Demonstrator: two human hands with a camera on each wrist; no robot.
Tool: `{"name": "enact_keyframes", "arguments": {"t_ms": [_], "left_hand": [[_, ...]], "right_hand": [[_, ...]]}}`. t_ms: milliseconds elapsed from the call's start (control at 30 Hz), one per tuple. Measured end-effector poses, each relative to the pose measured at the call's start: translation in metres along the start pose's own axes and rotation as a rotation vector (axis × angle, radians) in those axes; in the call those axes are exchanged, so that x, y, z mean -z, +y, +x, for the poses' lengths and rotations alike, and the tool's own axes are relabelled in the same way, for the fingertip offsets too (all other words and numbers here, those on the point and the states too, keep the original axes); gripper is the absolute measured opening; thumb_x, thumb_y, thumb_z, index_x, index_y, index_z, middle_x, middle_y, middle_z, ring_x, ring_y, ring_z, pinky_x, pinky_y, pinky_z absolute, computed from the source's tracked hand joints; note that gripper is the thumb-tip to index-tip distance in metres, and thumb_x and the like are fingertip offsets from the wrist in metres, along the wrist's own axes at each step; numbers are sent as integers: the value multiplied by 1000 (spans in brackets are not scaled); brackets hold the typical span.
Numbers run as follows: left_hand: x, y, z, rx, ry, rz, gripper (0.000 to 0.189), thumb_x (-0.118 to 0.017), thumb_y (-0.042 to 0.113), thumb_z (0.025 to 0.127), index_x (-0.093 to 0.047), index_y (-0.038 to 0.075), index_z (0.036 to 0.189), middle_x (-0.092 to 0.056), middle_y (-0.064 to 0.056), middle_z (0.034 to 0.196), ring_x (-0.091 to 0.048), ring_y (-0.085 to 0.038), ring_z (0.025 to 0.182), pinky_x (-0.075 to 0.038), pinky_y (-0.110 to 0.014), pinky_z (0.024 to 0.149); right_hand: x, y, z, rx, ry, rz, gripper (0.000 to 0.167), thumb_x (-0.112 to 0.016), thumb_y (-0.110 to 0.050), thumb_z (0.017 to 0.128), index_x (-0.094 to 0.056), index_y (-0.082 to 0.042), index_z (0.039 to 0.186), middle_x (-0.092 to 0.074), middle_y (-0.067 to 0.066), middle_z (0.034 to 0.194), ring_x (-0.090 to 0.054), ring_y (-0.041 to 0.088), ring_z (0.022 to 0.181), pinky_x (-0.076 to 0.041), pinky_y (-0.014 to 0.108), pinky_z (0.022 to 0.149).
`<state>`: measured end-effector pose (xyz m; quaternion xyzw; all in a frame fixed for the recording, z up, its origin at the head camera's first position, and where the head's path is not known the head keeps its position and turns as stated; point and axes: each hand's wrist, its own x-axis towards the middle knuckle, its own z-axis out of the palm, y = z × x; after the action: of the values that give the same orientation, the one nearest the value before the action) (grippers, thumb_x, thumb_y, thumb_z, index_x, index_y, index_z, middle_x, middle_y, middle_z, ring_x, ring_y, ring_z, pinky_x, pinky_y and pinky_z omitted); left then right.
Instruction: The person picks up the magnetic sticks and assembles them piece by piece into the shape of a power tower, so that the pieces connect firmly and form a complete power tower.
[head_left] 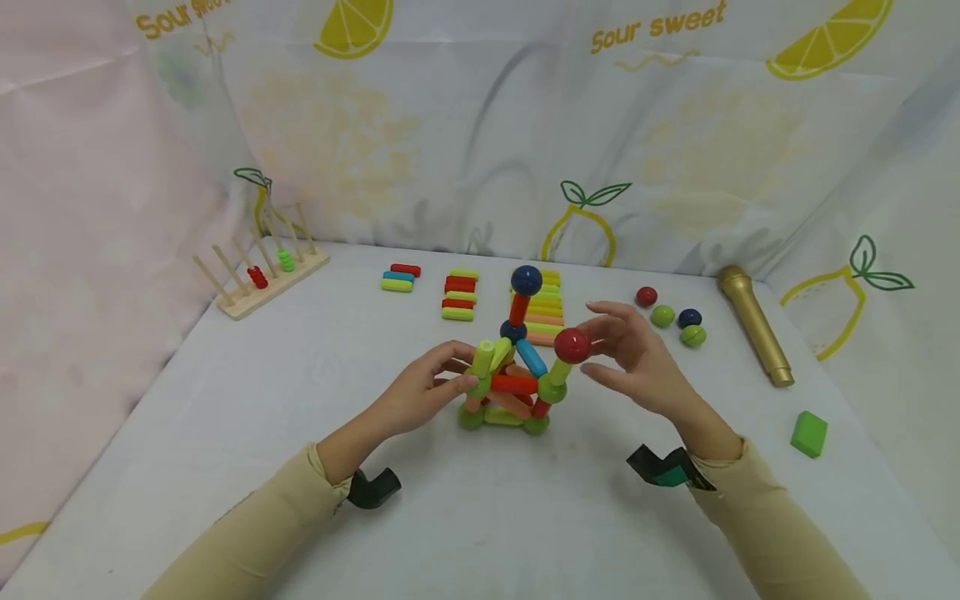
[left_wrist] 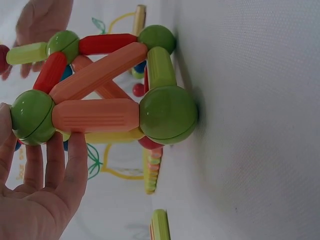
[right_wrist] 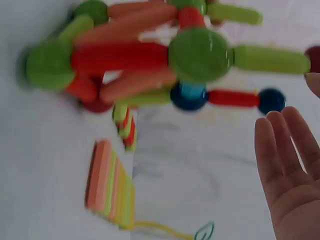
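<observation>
Head view: stick row (head_left: 551, 305) partly behind toy frame (head_left: 514, 384), microphone (head_left: 756, 327) at right.

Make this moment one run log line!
left hand: holds toy frame | right hand: beside frame's raised red ball | gold microphone: at right

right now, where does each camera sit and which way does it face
Head: on the head, looking forward and down at the stick-and-ball structure; left hand, right hand and sleeves show.
Left wrist: on that wrist, turned sideways, facing the structure's side; left hand near, right hand beyond.
Right wrist: on that wrist, also sideways, facing the structure; right hand at the edge.
Both wrist views share the structure and right hand.
</observation>
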<state>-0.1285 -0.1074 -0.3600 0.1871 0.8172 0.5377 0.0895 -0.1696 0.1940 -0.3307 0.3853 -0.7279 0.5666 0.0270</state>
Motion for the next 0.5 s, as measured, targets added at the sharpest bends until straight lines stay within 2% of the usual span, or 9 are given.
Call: {"name": "enact_keyframes", "arguments": {"t_ms": [67,167,233,300,400,500], "left_hand": [[0,0,0,-4,0,-2,29,-58,16,93,-51,10,121,-54,-6,120,-51,-27,113,-45,-43,92],[0,0,0,-8,2,0,29,-58,15,93,-51,10,121,-54,-6,120,-51,-27,112,-45,-43,92],[0,-1,0,-7,3,1,29,-58,15,93,-51,10,121,-54,-6,120,-51,-27,112,-45,-44,92],[0,-1,0,-6,1,2,29,-58,16,93,-51,10,121,-54,-7,120,-51,-27,112,-44,-44,92],[-1,-1,0,-5,-2,-3,29,-58,16,93,-51,10,121,-54,-8,120,-50,-28,112,-44,-45,93],[-1,0,-1,-8,-1,-9,29,-58,16,93,-51,10,121,-54,-7,120,-51,-27,112,-44,-44,92]], "right_hand": [[18,15,-3,-72,90,-117,45,-61,14,80,-47,7,122,-58,16,109,-57,22,99,-49,25,83],[49,44,-10,-315,179,-368,32,-61,4,86,-54,7,117,-54,21,114,-52,29,103,-47,34,87],[64,61,-17,-503,147,-489,34,-61,-3,88,-54,6,120,-50,24,121,-50,37,107,-46,43,88],[73,76,-24,-633,83,-544,38,-60,-6,88,-52,6,124,-45,27,126,-47,43,111,-43,52,88],[77,85,-30,-724,49,-566,41,-63,-9,87,-52,6,124,-47,29,124,-49,45,108,-46,51,83],[75,80,-27,-712,87,-560,43,-66,-16,87,-55,4,122,-53,26,117,-53,39,103,-48,43,79]]}}
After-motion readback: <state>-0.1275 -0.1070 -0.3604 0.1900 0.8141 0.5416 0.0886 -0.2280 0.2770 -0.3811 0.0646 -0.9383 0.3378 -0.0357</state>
